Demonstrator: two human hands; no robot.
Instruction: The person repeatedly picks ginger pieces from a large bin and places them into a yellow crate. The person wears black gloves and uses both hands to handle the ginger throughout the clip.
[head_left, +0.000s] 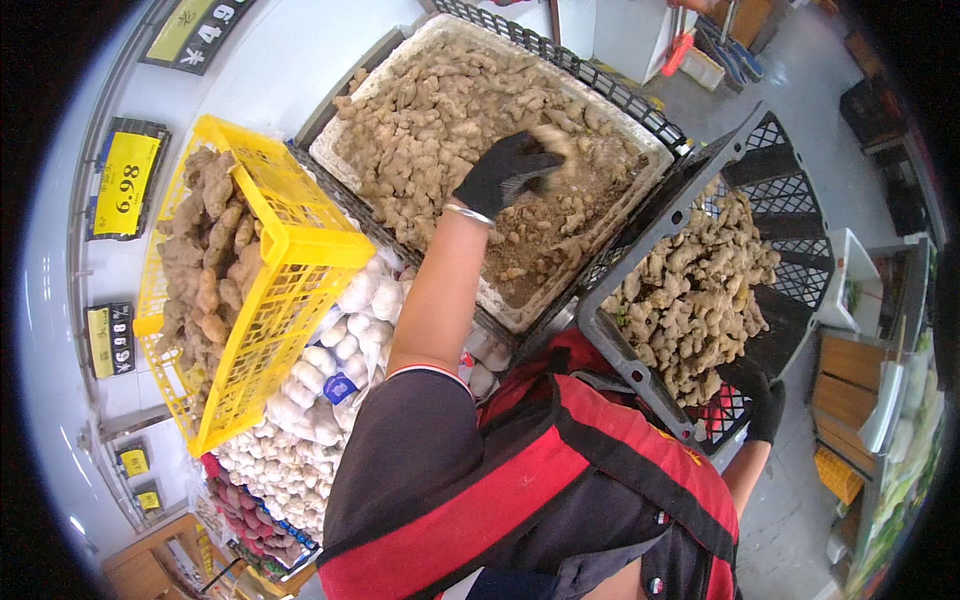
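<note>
My left hand (510, 171), in a dark glove with a silver bracelet at the wrist, is over a white foam box (339, 161) of ginger roots (427, 112). A motion-blurred piece of ginger (556, 146) is at its fingers. Loose soil and small bits show on the box's right side. My right hand (765, 405), also gloved, grips the near end of a dark plastic crate (637, 277), partly hidden by the crate's wall. Inside this tilted crate lies a heap of ginger roots (690, 285).
At left a yellow plastic crate (300, 240) of ginger and other roots leans beside bagged garlic bulbs (345, 352). Loose garlic (285, 465) and reddish bulbs (247, 517) lie lower left. Price signs (127, 180) line the left edge. Grey floor (795, 487) shows at right.
</note>
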